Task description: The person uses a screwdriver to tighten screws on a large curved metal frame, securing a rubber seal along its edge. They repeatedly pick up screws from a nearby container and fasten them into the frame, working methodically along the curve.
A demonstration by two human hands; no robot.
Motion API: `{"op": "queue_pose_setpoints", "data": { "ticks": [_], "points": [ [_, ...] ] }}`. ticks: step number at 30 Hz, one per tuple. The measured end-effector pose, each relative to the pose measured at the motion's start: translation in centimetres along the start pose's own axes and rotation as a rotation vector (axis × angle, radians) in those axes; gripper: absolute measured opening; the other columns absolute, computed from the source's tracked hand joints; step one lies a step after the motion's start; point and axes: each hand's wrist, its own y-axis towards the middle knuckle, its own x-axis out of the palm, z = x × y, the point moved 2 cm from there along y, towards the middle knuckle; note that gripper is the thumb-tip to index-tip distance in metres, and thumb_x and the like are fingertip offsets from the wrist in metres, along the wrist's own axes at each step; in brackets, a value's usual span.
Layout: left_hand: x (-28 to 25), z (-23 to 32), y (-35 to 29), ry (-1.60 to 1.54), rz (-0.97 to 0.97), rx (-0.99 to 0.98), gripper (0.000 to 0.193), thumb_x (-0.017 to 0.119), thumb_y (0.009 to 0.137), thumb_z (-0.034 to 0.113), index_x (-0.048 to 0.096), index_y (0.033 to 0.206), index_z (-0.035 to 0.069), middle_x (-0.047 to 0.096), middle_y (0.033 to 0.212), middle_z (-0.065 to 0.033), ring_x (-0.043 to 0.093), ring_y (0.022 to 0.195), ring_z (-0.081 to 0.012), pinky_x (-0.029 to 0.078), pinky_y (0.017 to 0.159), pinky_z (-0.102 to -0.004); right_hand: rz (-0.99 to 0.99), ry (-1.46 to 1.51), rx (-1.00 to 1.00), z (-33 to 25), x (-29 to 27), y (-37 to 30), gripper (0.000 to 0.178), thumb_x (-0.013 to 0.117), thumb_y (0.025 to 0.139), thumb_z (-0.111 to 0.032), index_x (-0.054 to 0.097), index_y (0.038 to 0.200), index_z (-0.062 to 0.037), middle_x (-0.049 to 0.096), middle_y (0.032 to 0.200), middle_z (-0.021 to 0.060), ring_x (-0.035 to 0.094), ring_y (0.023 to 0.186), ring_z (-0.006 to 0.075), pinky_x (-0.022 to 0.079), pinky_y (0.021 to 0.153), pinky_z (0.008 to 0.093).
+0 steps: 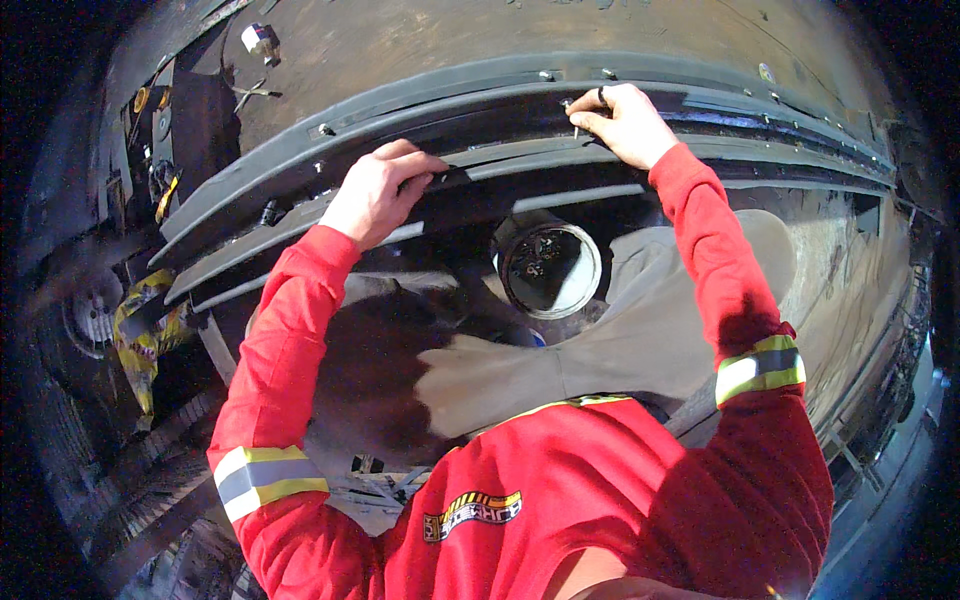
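A long dark steel beam (480, 125) with raised flanges curves across the view in front of me. My right hand (622, 122) is over its upper channel, thumb and forefinger pinching a small metal bolt (575, 128), mostly covered by the fingertips. Farther left, my left hand (378, 192) rests at the lower flange with its fingers curled. Something dark shows by those fingertips, too hidden to name. Several bolts stand along the beam, among them one bolt (326, 130) on the left and another bolt (546, 76) on the far flange.
Below the beam stands a round bucket (578, 290) with small dark pieces inside, between my trousered legs (560, 370). A white can (256, 38) sits on the brown surface (420, 45) beyond. A yellow patterned cloth or glove (145, 335) hangs at the left.
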Motion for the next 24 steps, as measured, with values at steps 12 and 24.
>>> {"op": "queue_pose_setpoints", "data": {
  "ticks": [12,24],
  "points": [
    [0.3,-1.8,-0.1,-0.056,0.044,0.115,0.019,0.062,0.078,0.004,0.065,0.096,0.006,0.059,0.086,-0.0138,0.060,0.082,-0.0326,0.050,0.071,-0.0389,-0.108,0.026,-0.065,0.5,0.7,0.2,0.026,0.062,0.082,-0.021,0.068,0.092,0.0026,0.069,0.084,0.0115,0.063,0.070,0.0146,0.049,0.064,0.0280],
    [1.5,2.9,0.0,0.338,0.030,-0.186,0.018,0.053,0.078,0.013,0.062,0.092,0.005,0.062,0.084,-0.0151,0.062,0.082,-0.0297,0.051,0.068,-0.0401,-0.131,0.108,0.122,0.7,0.7,-0.4,0.018,0.062,0.085,-0.012,0.066,0.096,0.0016,0.063,0.076,0.0016,0.052,0.065,0.0072,0.043,0.061,0.0228]
  ]
}}
